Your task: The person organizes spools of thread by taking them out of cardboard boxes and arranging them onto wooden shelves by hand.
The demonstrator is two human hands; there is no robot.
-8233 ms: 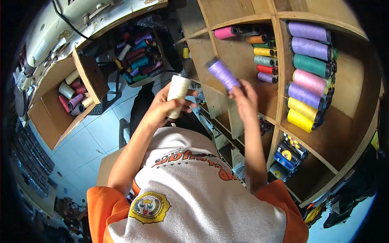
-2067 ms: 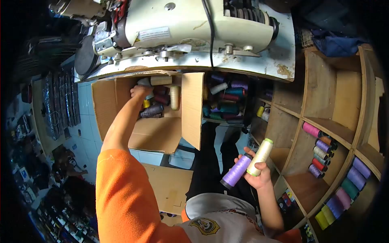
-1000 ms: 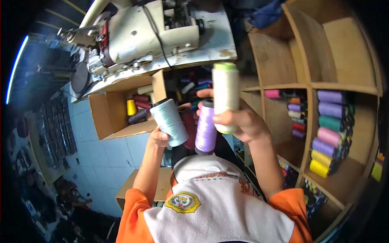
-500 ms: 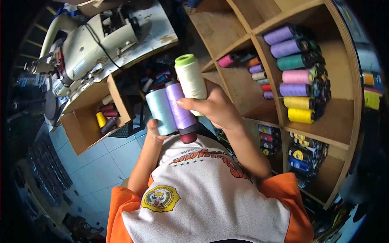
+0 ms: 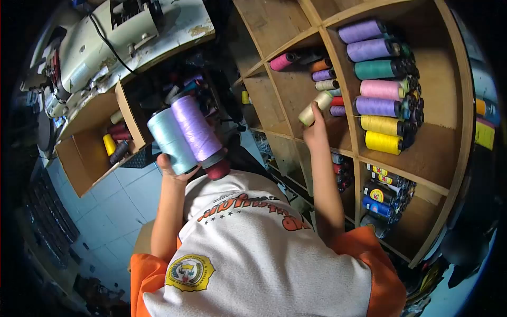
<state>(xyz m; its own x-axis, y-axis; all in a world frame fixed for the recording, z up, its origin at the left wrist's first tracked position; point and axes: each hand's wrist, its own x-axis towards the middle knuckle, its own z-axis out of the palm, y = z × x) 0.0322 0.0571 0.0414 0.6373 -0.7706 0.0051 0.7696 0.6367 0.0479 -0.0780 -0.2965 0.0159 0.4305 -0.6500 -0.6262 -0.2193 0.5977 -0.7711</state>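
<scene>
left hand (image 5: 175, 170): curled round light blue spool (image 5: 171, 142), purple spool (image 5: 195, 129) lying against it, dark red spool (image 5: 218, 170) partly hidden behind, its hold unclear | right hand (image 5: 317, 130): closed on cream spool (image 5: 315, 109), tilted, at shelf (image 5: 442, 145) on the right; shelf contact couldn't be told | box (image 5: 87, 161): far left, spools inside
</scene>
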